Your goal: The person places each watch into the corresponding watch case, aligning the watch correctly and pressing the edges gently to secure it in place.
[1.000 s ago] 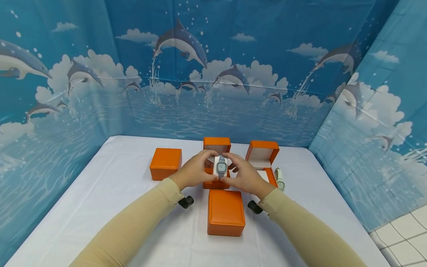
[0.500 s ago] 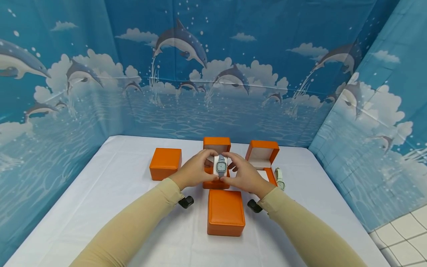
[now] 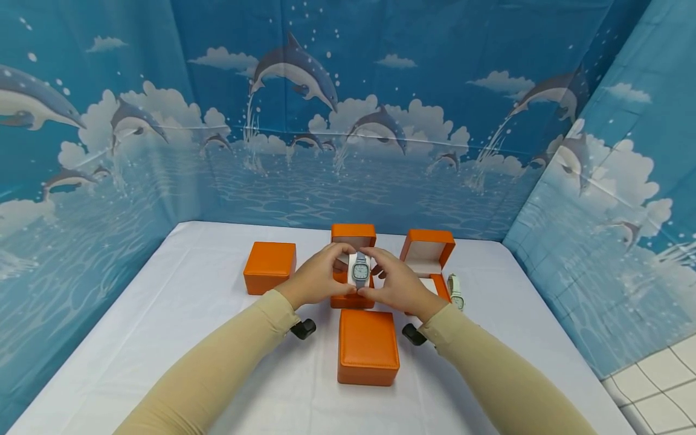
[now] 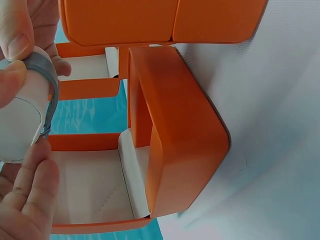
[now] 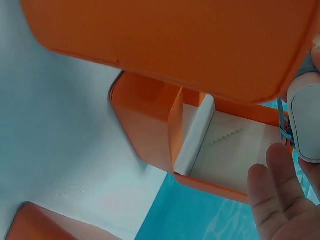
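A wristwatch (image 3: 360,270) with a grey-blue strap and square face is wrapped round a white cushion (image 4: 17,127). My left hand (image 3: 318,276) grips it from the left, thumb at the near end and fingers at the far end. On the opposite side my right hand (image 3: 398,283) grips it the same way. They hold it above an orange watch box (image 3: 352,301) whose lid stands up. In both wrist views the box's pale inside shows and the watch is apart from it. The watch face is turned away from the wrist cameras.
A closed orange box (image 3: 368,347) stands in front, another closed box (image 3: 270,266) at the left. To the right is a second open box (image 3: 428,251), with a pale-green watch (image 3: 456,292) beside it. A white cloth (image 3: 206,266) covers the table; a dolphin-print curtain (image 3: 326,181) hangs behind.
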The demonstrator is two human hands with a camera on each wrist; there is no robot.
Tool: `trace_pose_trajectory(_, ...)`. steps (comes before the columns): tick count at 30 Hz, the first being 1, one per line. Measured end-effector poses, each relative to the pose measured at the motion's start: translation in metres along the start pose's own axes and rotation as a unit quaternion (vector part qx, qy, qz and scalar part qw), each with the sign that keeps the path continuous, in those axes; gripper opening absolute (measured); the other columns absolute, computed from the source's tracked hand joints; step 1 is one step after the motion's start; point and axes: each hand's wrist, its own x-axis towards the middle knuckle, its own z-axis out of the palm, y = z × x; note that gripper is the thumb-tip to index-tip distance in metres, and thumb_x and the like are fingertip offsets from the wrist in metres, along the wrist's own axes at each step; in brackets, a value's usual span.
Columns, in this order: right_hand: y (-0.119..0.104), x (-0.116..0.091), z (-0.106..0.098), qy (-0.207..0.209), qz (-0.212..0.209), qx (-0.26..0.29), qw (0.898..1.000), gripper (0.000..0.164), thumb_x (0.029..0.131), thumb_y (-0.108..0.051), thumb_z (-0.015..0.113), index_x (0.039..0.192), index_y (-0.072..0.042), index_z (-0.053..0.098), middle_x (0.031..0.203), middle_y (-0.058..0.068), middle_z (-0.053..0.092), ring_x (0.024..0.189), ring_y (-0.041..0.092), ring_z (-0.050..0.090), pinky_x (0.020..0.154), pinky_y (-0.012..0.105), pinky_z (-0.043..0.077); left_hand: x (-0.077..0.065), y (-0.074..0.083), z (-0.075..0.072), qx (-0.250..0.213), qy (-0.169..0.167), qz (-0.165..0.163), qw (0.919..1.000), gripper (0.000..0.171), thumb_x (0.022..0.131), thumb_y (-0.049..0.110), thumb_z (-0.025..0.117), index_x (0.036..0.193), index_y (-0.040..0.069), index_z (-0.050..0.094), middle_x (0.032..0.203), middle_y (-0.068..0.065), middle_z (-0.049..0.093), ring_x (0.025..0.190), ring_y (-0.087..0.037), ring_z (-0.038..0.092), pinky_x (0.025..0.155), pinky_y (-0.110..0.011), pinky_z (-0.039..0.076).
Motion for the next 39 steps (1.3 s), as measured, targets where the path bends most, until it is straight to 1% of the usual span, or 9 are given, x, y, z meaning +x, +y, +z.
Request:
trace_pose_trajectory(8, 0.0, -0.0004, -0.0003, 0.002, 0.009, 0.009, 1.0, 0.086, 0.09, -0.025, 0.086, 0.161, -0.01, 0.039, 0.157, 0.008, 0.05, 0.112, 0.03, 0.065, 0.094, 0.043, 0.058, -0.0016, 0.0014, -0.0008, -0.005, 0.003, -0.004, 1.0, 0.071, 0.088, 0.021, 0.088, 0.147, 0.014, 0.05, 0.144, -0.003, 0.054, 0.121, -0.021, 0.067, 0.108, -0.049, 0.055)
trace_pose_trajectory(13, -0.0004, 0.001, -0.0023, -0.015, 0.021, 0.023, 0.999, 0.089, 0.09, -0.026, 0.086, 0.164, -0.016, 0.035, 0.155, 0.004, 0.05, 0.105, 0.026, 0.062, 0.092, 0.042, 0.057, -0.0019, 0.0016, -0.0012, 0.0, 0.0, -0.004, 1.0, 0.072, 0.088, 0.021, 0.088, 0.148, 0.015, 0.05, 0.145, -0.002, 0.054, 0.121, -0.021, 0.067, 0.108, -0.047, 0.056)
trace_pose_trajectory(16, 0.0001, 0.0019, -0.0029, -0.02, 0.023, 0.013, 0.999, 0.089, 0.091, -0.026, 0.085, 0.165, -0.02, 0.035, 0.155, 0.002, 0.049, 0.103, 0.022, 0.058, 0.091, 0.041, 0.057, -0.0018, 0.001, -0.0012, 0.0, 0.0, -0.004, 1.0, 0.072, 0.088, 0.021, 0.088, 0.148, 0.015, 0.05, 0.145, -0.002, 0.054, 0.121, -0.021, 0.067, 0.108, -0.047, 0.056)
trace_pose_trajectory(20, 0.0001, 0.0026, -0.003, -0.02, 0.022, 0.012, 0.999, 0.086, 0.091, -0.026, 0.085, 0.162, -0.019, 0.038, 0.155, 0.002, 0.049, 0.105, 0.022, 0.06, 0.091, 0.038, 0.056, -0.0013, 0.0, -0.0016, -0.006, -0.001, -0.003, 1.0, 0.072, 0.088, 0.021, 0.088, 0.149, 0.016, 0.05, 0.146, -0.003, 0.054, 0.122, -0.023, 0.067, 0.107, -0.049, 0.056)
trace_pose_trajectory(27, -0.0007, 0.0044, -0.0006, -0.034, 0.021, 0.066, 0.997, 0.086, 0.092, -0.02, 0.084, 0.163, -0.017, 0.035, 0.158, 0.008, 0.045, 0.106, 0.025, 0.062, 0.1, 0.052, 0.056, -0.0021, 0.0009, -0.0021, 0.003, -0.002, -0.008, 1.0, 0.073, 0.088, 0.023, 0.088, 0.15, 0.017, 0.05, 0.148, -0.002, 0.054, 0.122, -0.022, 0.067, 0.104, -0.047, 0.058)
trace_pose_trajectory(29, -0.0011, 0.0048, -0.0004, -0.038, 0.022, 0.072, 0.996, 0.087, 0.092, -0.019, 0.083, 0.163, -0.016, 0.034, 0.158, 0.009, 0.045, 0.106, 0.026, 0.062, 0.101, 0.052, 0.056, -0.0025, 0.001, -0.002, 0.008, 0.001, -0.009, 0.9999, 0.074, 0.088, 0.023, 0.088, 0.151, 0.017, 0.05, 0.148, -0.002, 0.054, 0.122, -0.022, 0.067, 0.104, -0.046, 0.058)
trace_pose_trajectory(31, -0.0014, 0.005, -0.0006, -0.041, 0.022, 0.075, 0.996, 0.088, 0.092, -0.019, 0.083, 0.164, -0.015, 0.032, 0.154, 0.01, 0.048, 0.104, 0.026, 0.062, 0.098, 0.049, 0.057, -0.0028, 0.001, -0.002, 0.01, 0.001, -0.01, 0.9999, 0.074, 0.088, 0.023, 0.088, 0.151, 0.017, 0.05, 0.148, -0.002, 0.055, 0.121, -0.022, 0.068, 0.104, -0.047, 0.058)
trace_pose_trajectory(35, -0.0015, 0.005, -0.0006, -0.048, 0.032, 0.094, 0.994, 0.089, 0.092, -0.017, 0.083, 0.163, -0.015, 0.03, 0.144, 0.01, 0.053, 0.099, 0.023, 0.062, 0.088, 0.038, 0.058, -0.0025, 0.0013, -0.002, 0.0, -0.003, -0.011, 0.9999, 0.074, 0.088, 0.023, 0.088, 0.151, 0.017, 0.05, 0.147, -0.003, 0.055, 0.122, -0.023, 0.068, 0.103, -0.049, 0.058)
trace_pose_trajectory(39, -0.0013, 0.0053, 0.0005, -0.055, 0.044, 0.126, 0.99, 0.088, 0.092, -0.014, 0.082, 0.162, -0.017, 0.028, 0.142, 0.011, 0.053, 0.098, 0.024, 0.061, 0.083, 0.035, 0.057, -0.0019, 0.0019, -0.002, -0.012, -0.01, -0.011, 0.9998, 0.074, 0.089, 0.021, 0.087, 0.151, 0.016, 0.049, 0.148, -0.004, 0.054, 0.123, -0.024, 0.068, 0.104, -0.05, 0.058)
